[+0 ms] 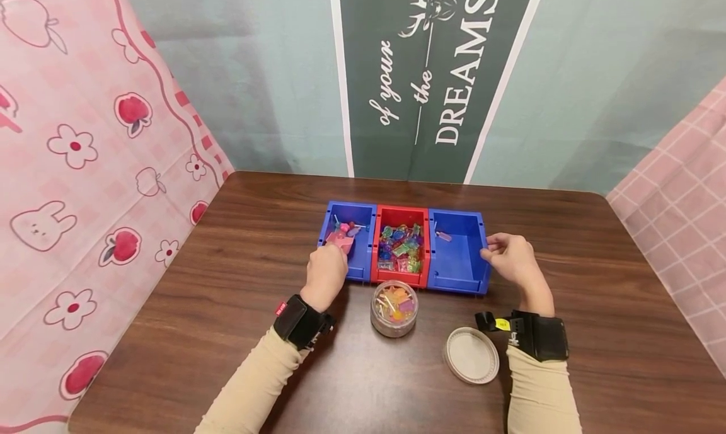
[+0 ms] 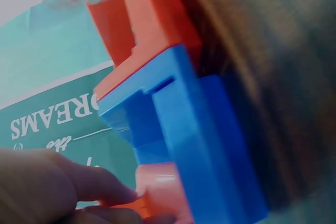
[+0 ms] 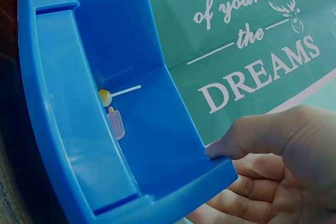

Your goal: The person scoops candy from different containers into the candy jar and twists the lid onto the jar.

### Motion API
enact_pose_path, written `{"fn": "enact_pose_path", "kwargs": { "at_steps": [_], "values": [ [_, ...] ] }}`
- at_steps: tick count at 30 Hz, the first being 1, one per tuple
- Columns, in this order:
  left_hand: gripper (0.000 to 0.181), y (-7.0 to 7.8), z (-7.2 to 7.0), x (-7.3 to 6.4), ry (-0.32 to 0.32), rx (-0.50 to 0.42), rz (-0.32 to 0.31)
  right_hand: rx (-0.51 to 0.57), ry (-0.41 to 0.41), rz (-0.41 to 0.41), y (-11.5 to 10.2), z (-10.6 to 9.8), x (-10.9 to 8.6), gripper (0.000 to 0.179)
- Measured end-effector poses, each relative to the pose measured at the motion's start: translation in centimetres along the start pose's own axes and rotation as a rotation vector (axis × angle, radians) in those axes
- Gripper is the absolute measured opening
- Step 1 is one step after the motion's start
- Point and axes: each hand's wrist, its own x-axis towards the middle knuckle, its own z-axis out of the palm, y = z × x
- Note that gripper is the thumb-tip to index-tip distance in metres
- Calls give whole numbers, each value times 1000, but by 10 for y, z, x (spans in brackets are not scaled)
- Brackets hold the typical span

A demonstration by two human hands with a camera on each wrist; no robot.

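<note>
Nearest the camera: beige fabric sleeves (image 1: 258, 377). On the brown wood-grain desk (image 1: 601, 276): round whitish lid (image 1: 472, 356) near open clear round jar (image 1: 393, 329) of small pastel charms (image 1: 395, 303). Beyond, in a joined row: left blue plastic bin (image 1: 357, 273), red plastic bin (image 1: 404, 215) of translucent charms (image 1: 401, 242), right blue plastic bin (image 1: 467, 254). Pinched in the left hand (image 1: 327, 271), at the left blue plastic bin: glossy pink plastic piece (image 1: 341, 240). Gripped by the right hand (image 1: 515, 259): right blue plastic bin's outer wall.

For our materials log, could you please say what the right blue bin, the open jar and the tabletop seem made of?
Right blue bin: likely molded plastic, smooth with highlights. Open jar: clear plastic or glass, transparent walls. Tabletop: possibly satin wood laminate, given grain and sheen.
</note>
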Motion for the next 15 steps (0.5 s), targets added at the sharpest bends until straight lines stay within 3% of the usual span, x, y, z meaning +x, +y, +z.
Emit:
{"fn": "enact_pose_path", "kwargs": {
  "at_steps": [8,11,15],
  "values": [
    [28,-3,2,-4,73,-38,14,-2,3,0,-1,0,-1,29],
    [28,-2,0,-3,49,-22,17,6,3,3,0,0,-2,30],
    [28,0,-2,-3,-29,-8,-11,11,3,5,0,0,-2,30]
  ]
}}
